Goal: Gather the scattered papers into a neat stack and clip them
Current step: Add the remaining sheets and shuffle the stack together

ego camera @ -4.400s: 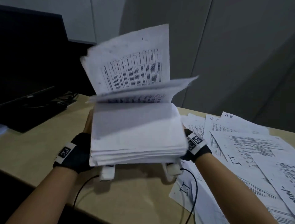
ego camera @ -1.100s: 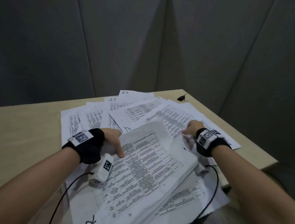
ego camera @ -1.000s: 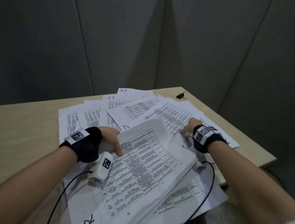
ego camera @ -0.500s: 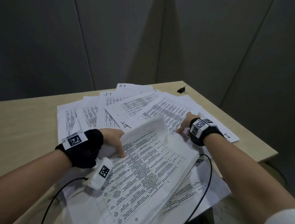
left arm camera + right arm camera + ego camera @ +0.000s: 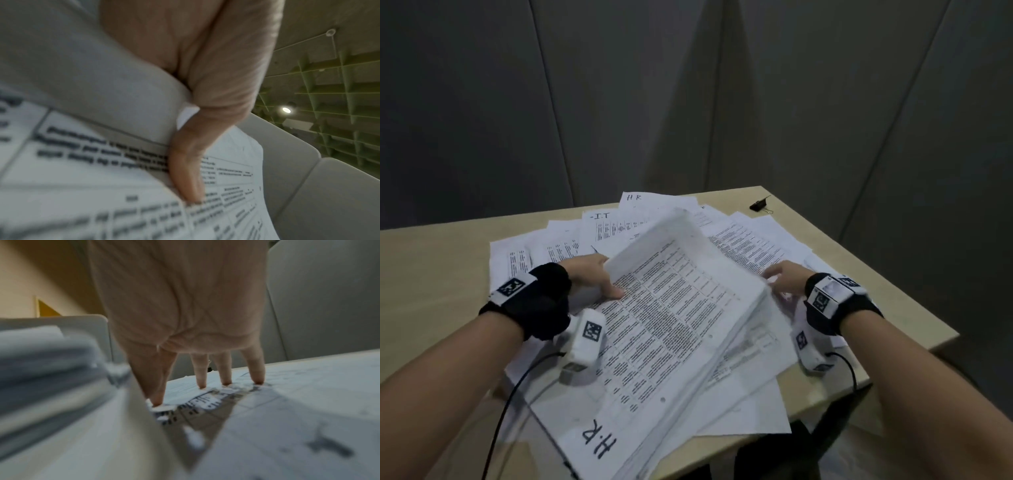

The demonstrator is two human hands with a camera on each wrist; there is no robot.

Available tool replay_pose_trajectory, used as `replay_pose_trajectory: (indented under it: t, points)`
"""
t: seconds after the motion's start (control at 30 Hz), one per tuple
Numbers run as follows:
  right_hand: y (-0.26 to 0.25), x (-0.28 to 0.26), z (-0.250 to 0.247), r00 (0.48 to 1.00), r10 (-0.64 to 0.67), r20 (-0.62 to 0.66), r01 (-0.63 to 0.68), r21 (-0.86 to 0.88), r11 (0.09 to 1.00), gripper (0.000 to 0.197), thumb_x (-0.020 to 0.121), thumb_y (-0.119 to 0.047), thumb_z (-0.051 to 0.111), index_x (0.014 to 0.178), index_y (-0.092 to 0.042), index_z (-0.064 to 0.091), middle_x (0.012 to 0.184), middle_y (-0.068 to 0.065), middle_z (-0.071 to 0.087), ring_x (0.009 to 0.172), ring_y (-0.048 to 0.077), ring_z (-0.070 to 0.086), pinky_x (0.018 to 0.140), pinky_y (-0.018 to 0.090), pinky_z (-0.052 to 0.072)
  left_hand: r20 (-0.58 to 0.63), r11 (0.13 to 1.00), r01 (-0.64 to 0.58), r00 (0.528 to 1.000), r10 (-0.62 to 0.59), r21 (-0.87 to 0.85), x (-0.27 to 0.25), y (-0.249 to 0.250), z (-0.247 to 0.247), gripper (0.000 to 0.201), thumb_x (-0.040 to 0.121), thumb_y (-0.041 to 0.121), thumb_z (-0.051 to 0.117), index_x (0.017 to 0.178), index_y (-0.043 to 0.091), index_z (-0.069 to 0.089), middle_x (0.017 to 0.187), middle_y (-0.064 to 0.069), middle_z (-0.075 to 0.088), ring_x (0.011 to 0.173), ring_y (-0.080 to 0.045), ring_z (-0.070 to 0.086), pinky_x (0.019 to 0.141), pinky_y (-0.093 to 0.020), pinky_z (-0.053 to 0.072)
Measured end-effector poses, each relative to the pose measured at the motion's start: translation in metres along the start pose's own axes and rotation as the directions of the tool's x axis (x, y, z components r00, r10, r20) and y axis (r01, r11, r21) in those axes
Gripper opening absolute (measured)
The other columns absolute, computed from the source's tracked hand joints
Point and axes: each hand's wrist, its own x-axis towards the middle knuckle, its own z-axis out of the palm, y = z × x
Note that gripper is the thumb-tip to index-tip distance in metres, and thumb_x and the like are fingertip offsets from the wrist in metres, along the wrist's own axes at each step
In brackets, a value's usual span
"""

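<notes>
On the near part of the desk [image 5: 431,274], tilted across loose sheets, lies the thick stack of papers [image 5: 664,329], its top page printed with a table and marked "H.R" at the near corner, its far edge curling upward. The left hand [image 5: 589,277] grips the stack's left side, thumb [image 5: 185,170] pressed on the top page with the fingers apparently tucked under the raised far corner. The right hand [image 5: 784,281] stands just beside the stack's right edge with fingers [image 5: 226,369] spread and nearly straight, tips planted on a loose sheet, holding nothing. More scattered sheets [image 5: 750,246] fan out toward the far edge and right side of the desk, some labelled "I.T" and "H.R". A black binder clip [image 5: 759,205] sits alone near the far right corner, well apart from the paper. The stack looks heavy for paper yet floppy, and its sheets would slide against each other readily; it is best taken by both long sides, then tapped on edge to square it. Single sheets are light and limp, and probably easiest slid flat under the fingertips toward the pile.
</notes>
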Motion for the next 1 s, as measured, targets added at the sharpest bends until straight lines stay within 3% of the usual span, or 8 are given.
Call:
replay_pose_trajectory:
  t: [0.13, 0.27, 0.43, 0.57, 0.67, 0.77, 0.9, 1.0]
  points:
    - [0.013, -0.006, -0.003, 0.998, -0.029, -0.054, 0.032, 0.06, 0.998, 0.02, 0.089, -0.01, 0.055, 0.105, -0.018, 0.064, 0.091, -0.003, 0.055, 0.083, 0.014, 0.05, 0.07, 0.017, 0.037, 0.055, 0.987, -0.013, 0.998, 0.022, -0.16, 0.0, -0.008, -0.02, 0.019, 0.077, -0.004, 0.07, 0.075, 0.002, 0.053, 0.061, -0.007, 0.06, 0.057, -0.019, 0.056, 0.05, -0.024, 0.045]
    - [0.018, -0.002, -0.004, 0.999, -0.008, -0.035, 0.011, 0.099, 0.995, 0.017, 0.092, -0.005, 0.048, 0.095, -0.016, 0.061, 0.095, 0.0, 0.057, 0.09, 0.015, 0.049, 0.084, 0.026, 0.038, 0.033, 0.934, -0.108, 0.991, 0.126, -0.341, -0.01, -0.016, -0.036, 0.016, 0.075, -0.012, 0.068, 0.077, -0.001, 0.056, 0.051, -0.003, 0.063, 0.042, -0.011, 0.059, 0.041, -0.019, 0.046]
    - [0.016, -0.012, -0.003, 0.999, -0.044, -0.018, 0.045, 0.054, 0.997, 0.011, 0.087, -0.014, 0.061, 0.086, -0.009, 0.07, 0.094, -0.005, 0.065, 0.099, 0.02, 0.055, 0.075, 0.014, 0.044, -0.126, 0.77, -0.287, 0.956, 0.263, -0.57, -0.016, -0.034, -0.056, 0.06, 0.013, 0.035, 0.095, 0.06, 0.008, 0.07, 0.052, -0.006, 0.063, 0.042, -0.013, 0.058, 0.04, -0.02, 0.048]
    - [0.02, -0.017, -0.002, 0.999, -0.042, 0.018, 0.04, 0.114, 0.993, 0.012, 0.081, -0.021, 0.068, 0.071, -0.016, 0.07, 0.132, 0.002, 0.056, 0.119, 0.021, 0.054, 0.098, 0.034, 0.043, -0.148, 0.625, -0.299, 0.948, 0.282, -0.721, 0.0, -0.024, -0.054, 0.042, 0.041, 0.024, 0.092, 0.077, 0.012, 0.076, 0.078, -0.008, 0.072, 0.064, -0.014, 0.069, 0.058, -0.022, 0.058]
    - [0.023, -0.015, -0.003, 0.996, 0.013, -0.093, 0.006, 0.207, 0.978, 0.017, 0.085, -0.019, 0.064, 0.069, -0.015, 0.065, 0.088, 0.007, 0.069, 0.087, 0.024, 0.063, 0.068, 0.022, 0.046, -0.163, 0.595, -0.28, 0.956, 0.244, -0.753, 0.031, -0.001, -0.04, 0.016, 0.086, -0.007, 0.053, 0.088, 0.006, 0.062, 0.072, -0.003, 0.07, 0.064, -0.013, 0.066, 0.058, -0.017, 0.056]
    - [0.027, -0.007, -0.001, 0.966, 0.182, -0.186, -0.094, 0.406, 0.909, 0.018, 0.088, -0.011, 0.054, 0.071, -0.012, 0.058, 0.072, 0.008, 0.057, 0.069, 0.023, 0.053, 0.064, 0.028, 0.048, -0.085, 0.67, -0.225, 0.968, 0.235, -0.708, 0.058, 0.019, -0.022, 0.021, 0.09, -0.011, 0.045, 0.087, 0.006, 0.057, 0.064, -0.002, 0.066, 0.066, -0.016, 0.06, 0.052, -0.015, 0.052]
    - [0.031, 0.005, -0.001, 0.942, 0.316, -0.118, -0.161, 0.668, 0.727, 0.016, 0.093, -0.015, 0.045, 0.085, -0.002, 0.051, 0.081, 0.016, 0.051, 0.07, 0.026, 0.049, 0.065, 0.034, 0.041, 0.029, 0.692, -0.15, 0.97, 0.24, -0.706, 0.093, 0.028, -0.004, 0.03, 0.086, -0.009, 0.054, 0.116, -0.003, 0.055, 0.105, -0.02, 0.06, 0.097, -0.028, 0.058, 0.076, -0.027, 0.056]
    - [0.028, 0.009, -0.001, 0.939, 0.345, -0.021, -0.183, 0.816, 0.548, 0.03, 0.097, -0.026, 0.042, 0.099, 0.004, 0.048, 0.078, 0.013, 0.045, 0.063, 0.026, 0.048, 0.061, 0.037, 0.048, 0.061, 0.799, -0.128, 0.978, 0.201, -0.588, 0.105, 0.042, 0.012, 0.011, 0.088, -0.006, 0.055, 0.098, -0.002, 0.059, 0.093, -0.016, 0.06, 0.08, -0.022, 0.058, 0.063, -0.028, 0.056]
